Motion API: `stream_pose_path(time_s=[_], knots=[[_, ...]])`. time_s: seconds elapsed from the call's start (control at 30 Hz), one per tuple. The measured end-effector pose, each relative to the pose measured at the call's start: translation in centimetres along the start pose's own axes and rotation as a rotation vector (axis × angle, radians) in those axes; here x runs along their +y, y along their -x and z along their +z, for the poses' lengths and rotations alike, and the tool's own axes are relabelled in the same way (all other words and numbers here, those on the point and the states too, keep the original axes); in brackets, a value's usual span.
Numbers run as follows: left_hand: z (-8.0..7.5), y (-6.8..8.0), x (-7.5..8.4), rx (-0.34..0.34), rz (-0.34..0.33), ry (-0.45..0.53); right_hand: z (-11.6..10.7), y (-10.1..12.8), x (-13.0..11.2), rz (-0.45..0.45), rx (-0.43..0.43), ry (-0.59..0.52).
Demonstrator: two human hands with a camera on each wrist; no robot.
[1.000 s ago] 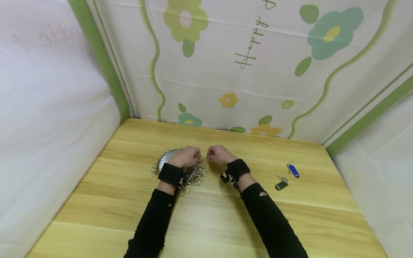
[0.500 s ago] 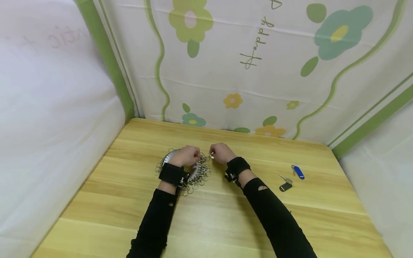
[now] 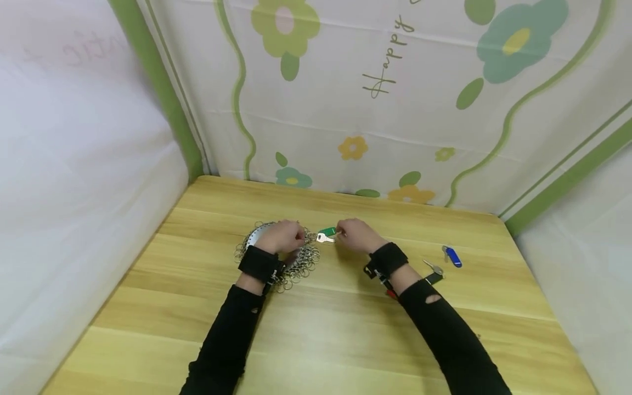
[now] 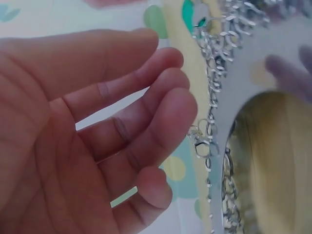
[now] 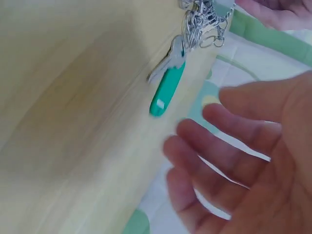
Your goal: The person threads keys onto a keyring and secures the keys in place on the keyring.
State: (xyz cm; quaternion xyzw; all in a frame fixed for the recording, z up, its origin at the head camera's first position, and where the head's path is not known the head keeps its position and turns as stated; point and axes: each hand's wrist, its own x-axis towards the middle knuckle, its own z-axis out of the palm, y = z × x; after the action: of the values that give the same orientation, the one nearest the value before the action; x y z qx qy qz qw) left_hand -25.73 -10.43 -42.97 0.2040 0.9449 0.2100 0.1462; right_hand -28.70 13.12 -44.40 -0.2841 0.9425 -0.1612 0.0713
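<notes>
A flat silver ring plate [image 3: 255,236] with many small metal rings around its edges lies on the wooden table. My left hand [image 3: 283,237] is over it. In the left wrist view its fingers are loosely bent beside the ring plate [image 4: 282,53], with nothing between them. At the right side of the plate's rings are a silver key [image 3: 324,238] and a green key tag [image 3: 327,231]. My right hand [image 3: 360,236] is just right of them. The right wrist view shows its fingers relaxed and apart from the green tag [image 5: 168,90], which lies close to the cluster of rings.
On the right of the table lie a blue key tag [image 3: 452,257] with its key and a black tag [image 3: 434,278] with a silver key [image 3: 433,267]. Something red [image 3: 391,294] shows beneath the right forearm. Printed fabric walls [image 3: 306,126] surround the table.
My right hand has moved right, away from the rings, and let go of the key with the green tag, which is now in plain view. The left hand has stayed over the plate.
</notes>
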Motion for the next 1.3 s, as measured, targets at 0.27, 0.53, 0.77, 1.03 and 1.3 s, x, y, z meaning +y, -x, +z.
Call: stream_pose_path(time_s=[0.27, 0.53, 0.77, 1.03, 1.3], knots=[[-0.5, 0.7, 0.4, -0.035, 0.035, -0.132, -1.4, 5.5, 1.8, 0.019, -0.080, 0.058], [0.3, 0.2, 0.9, -0.067, 0.099, -0.273, -1.8, 10.3, 3.8, 0.000, -0.163, 0.042], [0.5, -0.7, 1.4, -0.062, 0.175, -0.284, -2.3, 14.0, 4.6, 0.015, -0.228, 0.015], [1.8, -1.6, 1.7, 0.036, 0.252, -0.346, -1.9, 17.0, 5.4, -0.038, -0.180, 0.022], [2.2, -1.7, 2.2, 0.033, 0.259, -0.380, -1.3, 18.1, 5.5, -0.038, -0.190, -0.031]])
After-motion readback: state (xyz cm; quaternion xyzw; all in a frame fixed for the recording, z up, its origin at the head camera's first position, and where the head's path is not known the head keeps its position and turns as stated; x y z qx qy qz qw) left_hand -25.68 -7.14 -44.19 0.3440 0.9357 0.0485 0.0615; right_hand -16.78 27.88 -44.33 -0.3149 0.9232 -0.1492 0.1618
